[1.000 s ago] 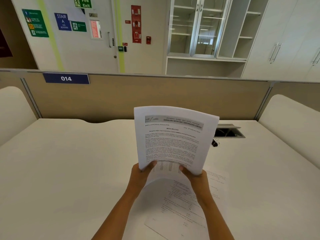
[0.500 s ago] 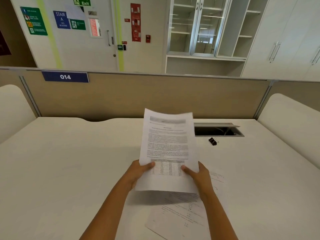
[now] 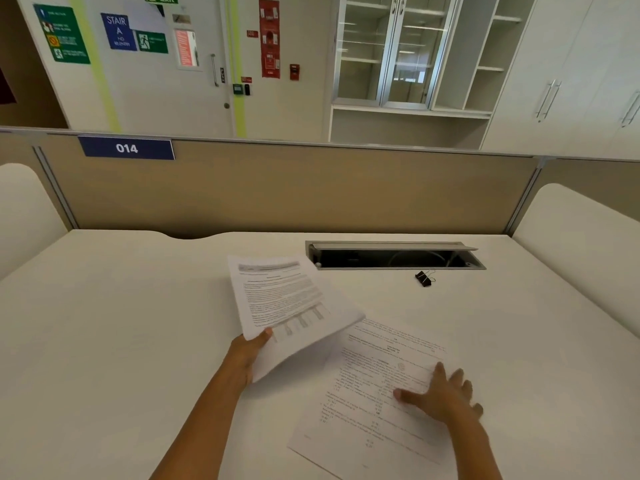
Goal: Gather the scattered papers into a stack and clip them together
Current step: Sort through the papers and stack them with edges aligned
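A printed sheet (image 3: 363, 427) is laid flat on the white surface (image 3: 138, 341), at the near right. A black binder clip (image 3: 424, 278) is set just beside a recessed cable slot (image 3: 394, 259) at the far side.

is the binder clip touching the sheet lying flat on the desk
Apart. The head view shows bare desk between the binder clip and the far edge of the sheet.

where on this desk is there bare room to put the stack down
Bare: the left side of the desk, from the left hand and its paper stack out to the partition; also the right edge beyond the binder clip. Crowded: near centre-right, where the right hand spreads over the loose sheet.
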{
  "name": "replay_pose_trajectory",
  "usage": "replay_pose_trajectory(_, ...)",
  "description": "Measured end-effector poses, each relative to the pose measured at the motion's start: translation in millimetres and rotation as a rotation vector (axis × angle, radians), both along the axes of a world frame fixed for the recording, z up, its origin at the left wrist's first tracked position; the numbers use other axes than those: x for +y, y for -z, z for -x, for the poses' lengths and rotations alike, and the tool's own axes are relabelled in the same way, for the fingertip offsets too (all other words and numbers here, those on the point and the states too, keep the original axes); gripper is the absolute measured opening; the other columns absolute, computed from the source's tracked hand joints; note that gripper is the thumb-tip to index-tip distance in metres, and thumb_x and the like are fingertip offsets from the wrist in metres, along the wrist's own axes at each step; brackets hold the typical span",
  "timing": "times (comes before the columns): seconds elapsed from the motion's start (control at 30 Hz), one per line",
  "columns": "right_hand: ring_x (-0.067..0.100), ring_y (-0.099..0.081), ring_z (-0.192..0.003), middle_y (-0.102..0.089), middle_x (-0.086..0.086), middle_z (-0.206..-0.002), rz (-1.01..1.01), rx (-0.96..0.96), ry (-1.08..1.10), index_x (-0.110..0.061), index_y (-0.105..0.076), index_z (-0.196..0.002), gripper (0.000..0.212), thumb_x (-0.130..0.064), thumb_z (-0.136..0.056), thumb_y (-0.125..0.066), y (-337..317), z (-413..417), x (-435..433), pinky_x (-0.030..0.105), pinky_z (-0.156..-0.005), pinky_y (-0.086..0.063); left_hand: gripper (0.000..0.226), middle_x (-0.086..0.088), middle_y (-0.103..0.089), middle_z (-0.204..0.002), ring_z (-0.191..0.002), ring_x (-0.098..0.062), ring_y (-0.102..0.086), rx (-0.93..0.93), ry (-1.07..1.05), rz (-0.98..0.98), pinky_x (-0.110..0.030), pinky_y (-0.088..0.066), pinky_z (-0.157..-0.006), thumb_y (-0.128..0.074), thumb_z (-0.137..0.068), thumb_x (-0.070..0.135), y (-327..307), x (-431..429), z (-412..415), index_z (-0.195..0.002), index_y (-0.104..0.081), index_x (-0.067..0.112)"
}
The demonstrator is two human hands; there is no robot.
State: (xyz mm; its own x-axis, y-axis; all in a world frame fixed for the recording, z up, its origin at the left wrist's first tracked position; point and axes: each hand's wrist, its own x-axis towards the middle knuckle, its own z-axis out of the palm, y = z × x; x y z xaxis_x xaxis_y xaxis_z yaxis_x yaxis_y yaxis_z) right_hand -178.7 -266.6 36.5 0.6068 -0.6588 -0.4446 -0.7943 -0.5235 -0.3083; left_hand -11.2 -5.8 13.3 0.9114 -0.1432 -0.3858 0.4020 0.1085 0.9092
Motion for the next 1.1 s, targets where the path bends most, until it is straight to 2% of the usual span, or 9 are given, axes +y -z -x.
replay_pose_trajectory(0.13,0.033,0.013,-0.145,0.02,0.014,-0.156,0.046,0.021,-0.124,-0.019,0.011,-0.148,0.112,-0.075,-0.071,-0.049,8.6,0.1,-7.3,0.053,-0.116,-0.005,0.053,-0.014,-0.047,-0.139,-0.127,-0.03,-0.044,0.063,-0.081,0.02,-0.032,-0.035,-0.101,-0.06,-0.088,0.024,1.5,3.4,-6.4,-0.135,-0.044,0.003)
replay_pose_trajectory(0.3,0.021,0.003,-0.147,0.004,0.001,-0.16,0.107,-0.196,-0.294,-0.031,-0.008,-0.149,0.086,-0.067,-0.08,-0.046,6.2,-15.2,-22.9,0.045,-0.118,-0.002,0.052,-0.014,-0.048,-0.139,-0.128,-0.03,-0.044,0.094,-0.083,0.02,-0.036,-0.036,-0.103,-0.059,-0.088,0.026,0.0,5.3,-6.0,-0.134,-0.045,0.004)
replay_pose_trajectory(0.37,0.02,-0.007,-0.147,-0.007,-0.001,-0.159,0.1,-0.308,-0.29,-0.03,-0.018,-0.147,0.08,-0.061,-0.081,-0.051,3.2,-18.5,-23.7,0.045,-0.118,-0.01,0.052,-0.014,-0.048,-0.139,-0.127,-0.03,-0.044,0.092,-0.079,0.018,-0.035,-0.036,-0.102,-0.059,-0.088,0.025,-0.3,5.7,-4.4,-0.134,-0.045,0.004)
replay_pose_trajectory(0.47,0.029,-0.025,-0.14,-0.024,0.007,-0.154,0.144,-0.454,-0.095,-0.023,-0.027,-0.145,0.087,-0.059,-0.074,-0.062,-2.2,-17.1,-18.8,0.047,-0.11,-0.03,0.055,-0.015,-0.051,-0.136,-0.123,-0.032,-0.048,0.087,-0.079,0.023,-0.04,-0.039,-0.104,-0.062,-0.085,0.027,-0.4,6.7,-3.4,-0.133,-0.047,0.006)
replay_pose_trajectory(0.57,0.035,-0.031,-0.132,-0.032,0.019,-0.144,0.17,-0.291,0.082,-0.012,-0.024,-0.145,0.103,-0.062,-0.067,-0.069,-4.5,-10.6,-15.4,0.046,-0.103,-0.036,0.053,-0.015,-0.052,-0.134,-0.121,-0.033,-0.05,0.082,-0.079,0.027,-0.039,-0.042,-0.1,-0.062,-0.086,0.025,-1.1,5.5,-2.6,-0.133,-0.047,0.005)
replay_pose_trajectory(0.67,0.035,-0.036,-0.127,-0.036,0.02,-0.135,0.158,-0.123,0.119,-0.008,-0.027,-0.14,0.103,-0.06,-0.064,-0.072,-5.9,-2.8,-12.1,0.042,-0.102,-0.037,0.05,-0.016,-0.052,-0.134,-0.113,-0.031,-0.053,0.056,-0.073,0.029,-0.035,-0.043,-0.091,-0.059,-0.088,0.019,-1.6,0.9,0.8,-0.134,-0.046,0.005)
replay_pose_trajectory(0.73,0.034,-0.04,-0.123,-0.04,0.02,-0.131,0.126,-0.112,0.141,-0.008,-0.031,-0.135,0.096,-0.057,-0.064,-0.074,-7.2,-1.8,-12.6,0.041,-0.1,-0.038,0.049,-0.017,-0.052,-0.135,-0.107,-0.027,-0.053,0.037,-0.074,0.036,-0.037,-0.043,-0.092,-0.06,-0.088,0.017,-2.0,-0.7,2.4,-0.133,-0.046,0.005)
replay_pose_trajectory(0.87,0.035,-0.044,-0.121,-0.046,0.019,-0.129,0.065,-0.13,0.16,-0.009,-0.033,-0.133,0.092,-0.052,-0.064,-0.077,-9.8,-3.8,-14.7,0.042,-0.099,-0.039,0.048,-0.018,-0.051,-0.135,-0.121,-0.033,-0.05,0.015,-0.076,0.024,-0.038,-0.042,-0.096,-0.06,-0.088,0.014,-0.7,-1.9,2.0,-0.133,-0.046,0.004)
replay_pose_trajectory(1.1,0.035,-0.04,-0.121,-0.039,0.019,-0.128,0.121,-0.132,0.196,-0.007,-0.036,-0.129,0.086,-0.047,-0.065,-0.078,-9.6,-5.5,-3.4,0.041,-0.099,-0.04,0.046,-0.019,-0.054,-0.132,-0.119,-0.035,-0.052,-0.017,-0.098,-0.003,-0.043,-0.044,-0.098,-0.061,-0.087,0.012,4.1,-3.1,2.0,-0.131,-0.049,0.003)
